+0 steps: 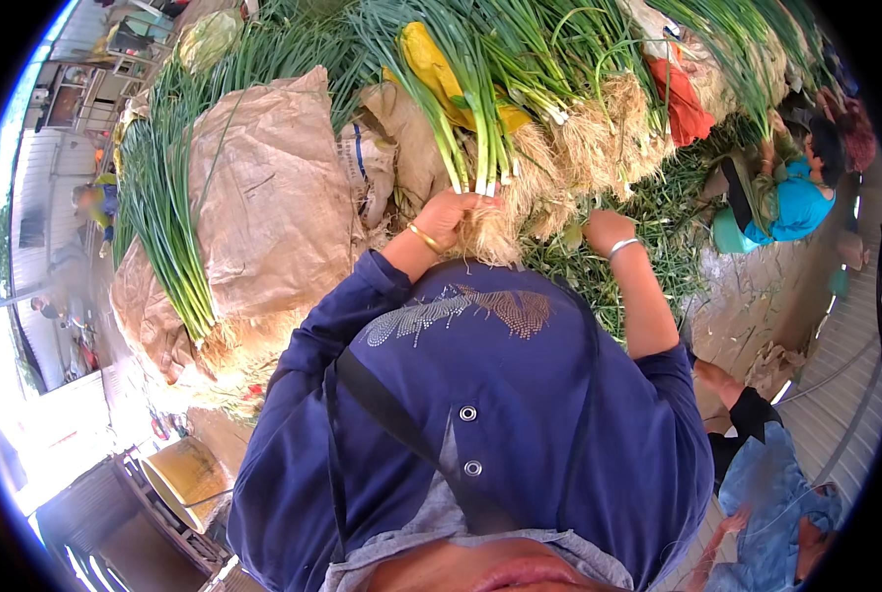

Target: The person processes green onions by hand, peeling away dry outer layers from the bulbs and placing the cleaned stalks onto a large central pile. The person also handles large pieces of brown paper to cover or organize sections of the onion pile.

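My left hand (449,219), with a gold-coloured bangle at its wrist, is closed round the white lower stalks of a few green onions (467,138). Their leaves point away from me, and pale stringy roots (490,239) hang below the fingers, close to my chest. To the right, my right hand (607,232) is closed beside the root ends, its wrist in a silver-coloured bangle. A yellowish leaf scrap shows by its fingertips; whether they pinch it is unclear. Beyond both hands lies a heap of green onions with bushy roots (609,128), and a yellow cloth (431,64) among them.
Brown sacking (268,187) covers a pile at left, next to another green onion bunch (174,266). Leaf trimmings (599,286) litter the area under my right arm. A red cloth (680,99), a person in turquoise (791,202) and one in denim (776,483) are at right.
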{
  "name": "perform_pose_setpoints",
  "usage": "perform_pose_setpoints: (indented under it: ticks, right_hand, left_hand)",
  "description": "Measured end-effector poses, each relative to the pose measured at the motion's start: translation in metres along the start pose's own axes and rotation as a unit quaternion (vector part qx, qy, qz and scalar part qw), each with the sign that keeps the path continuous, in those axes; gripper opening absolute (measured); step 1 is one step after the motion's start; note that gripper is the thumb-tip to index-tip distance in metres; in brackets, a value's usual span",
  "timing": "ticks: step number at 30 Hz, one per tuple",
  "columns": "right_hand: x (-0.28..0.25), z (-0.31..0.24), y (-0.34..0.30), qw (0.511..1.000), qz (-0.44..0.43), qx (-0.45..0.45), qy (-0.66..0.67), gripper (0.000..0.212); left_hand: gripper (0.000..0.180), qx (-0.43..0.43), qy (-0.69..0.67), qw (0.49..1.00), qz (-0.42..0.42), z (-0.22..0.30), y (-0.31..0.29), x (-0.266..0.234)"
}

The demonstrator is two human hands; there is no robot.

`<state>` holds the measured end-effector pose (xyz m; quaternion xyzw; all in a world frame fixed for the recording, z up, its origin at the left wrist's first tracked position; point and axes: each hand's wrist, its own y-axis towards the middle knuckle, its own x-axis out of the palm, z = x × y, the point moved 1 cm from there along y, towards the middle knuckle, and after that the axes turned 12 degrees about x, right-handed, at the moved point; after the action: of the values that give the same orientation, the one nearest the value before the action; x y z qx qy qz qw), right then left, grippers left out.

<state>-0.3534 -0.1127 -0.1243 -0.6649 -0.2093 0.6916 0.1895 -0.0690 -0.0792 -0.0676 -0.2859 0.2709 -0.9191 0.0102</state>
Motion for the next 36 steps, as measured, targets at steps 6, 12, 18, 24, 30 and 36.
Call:
perform_pose_setpoints:
  ticks: [6,12,18,24,30,36]
  right_hand:
    - [-0.033,-0.105,0.036,0.846,-0.004,-0.054,0.53,0.038]
    - [-0.108,-0.105,-0.026,0.852,0.054,-0.152,0.498,0.037]
    - [-0.095,-0.129,-0.011,0.756,-0.184,-0.162,0.607,0.047]
    - [-0.06,-0.132,0.05,0.896,0.068,-0.174,0.402,0.039]
    - [-0.079,-0.108,0.002,0.917,0.174,-0.142,0.33,0.033]
    - [-0.071,-0.106,-0.06,0.763,0.204,-0.347,0.505,0.03]
  left_hand:
    - [0.012,-0.02,-0.05,0.988,-0.147,-0.006,0.011,-0.02]
    - [0.02,0.088,-0.137,0.986,-0.015,0.037,-0.026,0.029]
    - [0.023,0.006,-0.063,0.995,-0.082,0.017,-0.023,0.022]
    - [0.02,0.105,0.038,0.993,-0.027,-0.001,-0.016,0.013]
    - [0.019,0.117,0.041,0.992,-0.018,-0.004,-0.016,0.009]
    - [0.011,0.122,-0.095,0.988,-0.021,0.009,-0.02,0.026]
